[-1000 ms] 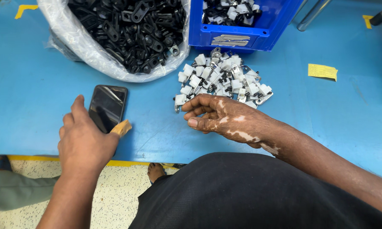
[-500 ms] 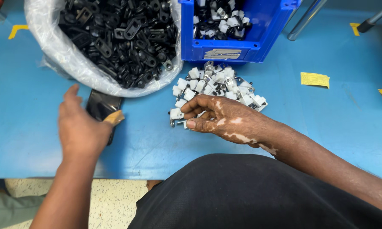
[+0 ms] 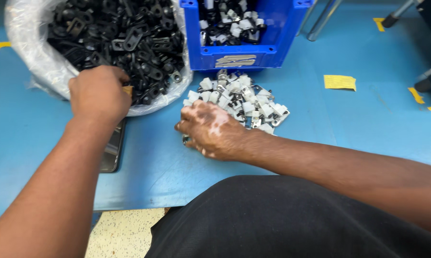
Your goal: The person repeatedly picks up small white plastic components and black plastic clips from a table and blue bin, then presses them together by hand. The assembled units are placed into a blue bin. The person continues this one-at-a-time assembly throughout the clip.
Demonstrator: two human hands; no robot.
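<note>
Hands busy: left hand [image 3: 98, 93] reaches into bag of black clips [image 3: 124, 38] near table's far left corner, fingers hidden, grip unclear. Right hand [image 3: 210, 129] rests curled at near side of white clip pile [image 3: 241, 98], mid table [image 3: 320, 124].

Bare blue table [image 3: 349, 129] lies open rightward; clear bag [image 3: 29, 52] and blue bin [image 3: 244, 52] block the far edge.

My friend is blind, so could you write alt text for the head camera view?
A person's left hand reaches into a clear plastic bag of black clips while the right hand rests on a blue table beside a pile of white and metal clips, before a blue bin.
</note>
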